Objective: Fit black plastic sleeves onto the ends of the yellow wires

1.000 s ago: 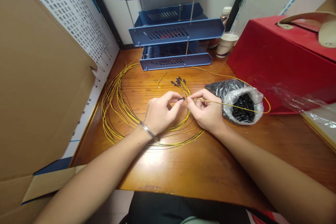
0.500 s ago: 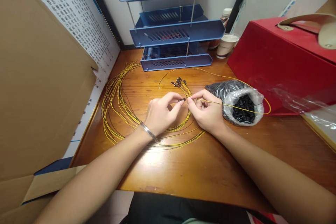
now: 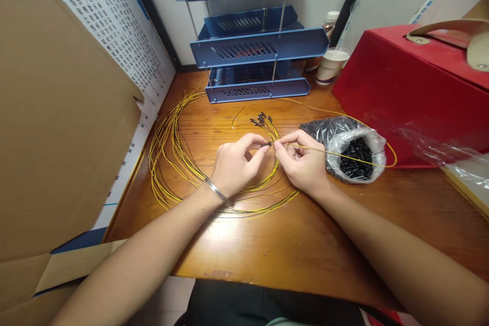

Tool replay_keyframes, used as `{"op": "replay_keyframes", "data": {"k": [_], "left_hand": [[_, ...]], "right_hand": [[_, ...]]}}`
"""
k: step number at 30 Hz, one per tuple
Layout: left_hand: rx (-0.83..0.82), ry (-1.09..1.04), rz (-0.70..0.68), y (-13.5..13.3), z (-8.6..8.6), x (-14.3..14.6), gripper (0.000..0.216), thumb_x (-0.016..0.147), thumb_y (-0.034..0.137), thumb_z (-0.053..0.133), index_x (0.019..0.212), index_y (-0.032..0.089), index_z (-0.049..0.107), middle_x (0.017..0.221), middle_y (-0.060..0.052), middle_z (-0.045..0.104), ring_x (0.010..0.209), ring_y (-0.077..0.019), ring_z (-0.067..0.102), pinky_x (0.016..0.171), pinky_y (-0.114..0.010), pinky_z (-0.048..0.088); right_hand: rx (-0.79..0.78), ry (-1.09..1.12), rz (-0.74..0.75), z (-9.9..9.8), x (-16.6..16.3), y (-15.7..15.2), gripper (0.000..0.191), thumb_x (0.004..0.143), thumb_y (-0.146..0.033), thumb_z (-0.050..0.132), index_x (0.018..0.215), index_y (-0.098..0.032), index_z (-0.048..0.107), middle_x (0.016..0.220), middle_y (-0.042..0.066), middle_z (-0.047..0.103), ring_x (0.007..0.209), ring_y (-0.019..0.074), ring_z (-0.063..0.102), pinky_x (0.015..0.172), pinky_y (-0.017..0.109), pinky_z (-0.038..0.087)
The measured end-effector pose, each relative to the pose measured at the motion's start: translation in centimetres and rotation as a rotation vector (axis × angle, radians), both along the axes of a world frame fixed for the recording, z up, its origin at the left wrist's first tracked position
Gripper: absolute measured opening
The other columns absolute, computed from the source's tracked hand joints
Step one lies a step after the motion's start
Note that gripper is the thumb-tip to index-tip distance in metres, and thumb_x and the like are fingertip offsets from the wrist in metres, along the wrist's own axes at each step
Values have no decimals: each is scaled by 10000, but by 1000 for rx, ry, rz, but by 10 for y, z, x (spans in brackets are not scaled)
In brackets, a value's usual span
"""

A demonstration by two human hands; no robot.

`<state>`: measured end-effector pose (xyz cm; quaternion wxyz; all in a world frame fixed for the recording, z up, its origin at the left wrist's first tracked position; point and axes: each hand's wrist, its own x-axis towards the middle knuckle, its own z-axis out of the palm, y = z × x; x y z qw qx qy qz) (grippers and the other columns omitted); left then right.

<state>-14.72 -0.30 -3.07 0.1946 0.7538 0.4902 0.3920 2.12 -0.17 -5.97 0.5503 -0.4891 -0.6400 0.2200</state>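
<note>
Between the two hands, mid-table: the left hand pinches a small black cap between thumb and forefinger, the other fingers curled in. The right hand is closed in a fine pinch on the end of a single yellow wire. The wire runs off to the right of that hand, crosses the mouth of the plastic bag, then loops back round the bag's far side. Cap and right fingertips nearly meet. Whether the wire end sits inside the cap cannot be told, too small.

Versus a second ago and half a second ago: almost no change. Both pinches are the same and the wrists rest in the same spots, with the cap maybe a touch nearer the right fingertips. The whole view slid slightly right, which is head motion; the things did not move.

Around the hands:
- The coil of yellow wires lies under both wrists and sweeps out left of the left hand.
- A cluster of capped wire ends sits just beyond the fingertips.
- The bag is full of black caps and sits just right of the right hand.
- A silver bracelet is on the left wrist.
- Far past the hands stand the blue tray rack, with a paper cup to its right and a red box beyond the bag.
- A cardboard sheet is well left of the left hand.
- All of it is on the wooden table.
</note>
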Motion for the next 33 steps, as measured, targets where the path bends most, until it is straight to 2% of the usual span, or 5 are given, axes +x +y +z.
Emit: {"op": "replay_keyframes", "data": {"k": [33], "left_hand": [[25, 16, -12, 1, -3, 0, 107, 903, 287, 679, 963, 204, 710, 908, 19, 801, 601, -98, 685, 582, -206, 498]], "right_hand": [[28, -3, -5, 0, 0, 0, 106, 854, -240, 666, 784, -193, 602, 468, -105, 395, 404, 58, 326, 461, 231, 276]]}}
